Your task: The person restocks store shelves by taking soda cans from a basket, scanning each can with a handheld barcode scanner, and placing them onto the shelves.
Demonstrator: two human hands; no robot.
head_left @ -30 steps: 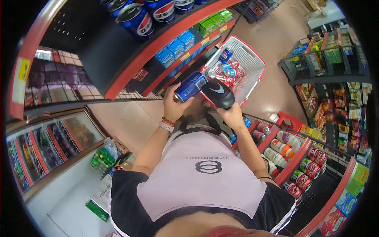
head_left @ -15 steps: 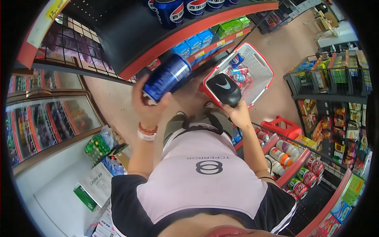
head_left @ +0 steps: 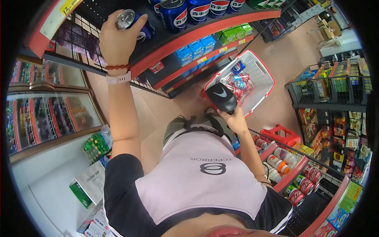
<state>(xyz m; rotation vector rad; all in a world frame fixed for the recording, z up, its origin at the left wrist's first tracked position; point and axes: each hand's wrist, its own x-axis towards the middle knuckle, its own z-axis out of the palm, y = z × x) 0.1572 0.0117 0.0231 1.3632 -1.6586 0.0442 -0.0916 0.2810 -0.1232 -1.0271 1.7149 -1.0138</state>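
Observation:
My left hand (head_left: 116,41), with a red bracelet and a pale watch band at the wrist, is closed around a blue Pepsi can (head_left: 125,19) at the left end of the black upper shelf. The can's silver lid shows between thumb and fingers; whether its base rests on the shelf is hidden. Beside it stands a row of blue cans (head_left: 174,17). In my right hand (head_left: 236,118) is a black handheld barcode scanner (head_left: 222,96) with a pale curved mark. Its head overlaps the near side of a white basket with a red rim (head_left: 268,73).
Several cans (head_left: 242,83) lie in the basket. Boxed goods (head_left: 193,51) fill the lower shelf. A red stool (head_left: 282,134) and a rack of cans and bottles (head_left: 304,183) stand to my right. Glass-fronted coolers (head_left: 51,118) line the left.
My left hand has carried the Pepsi can up and left, from mid-air before the shelf to the upper shelf. The scanner in my right hand has shifted slightly down and left.

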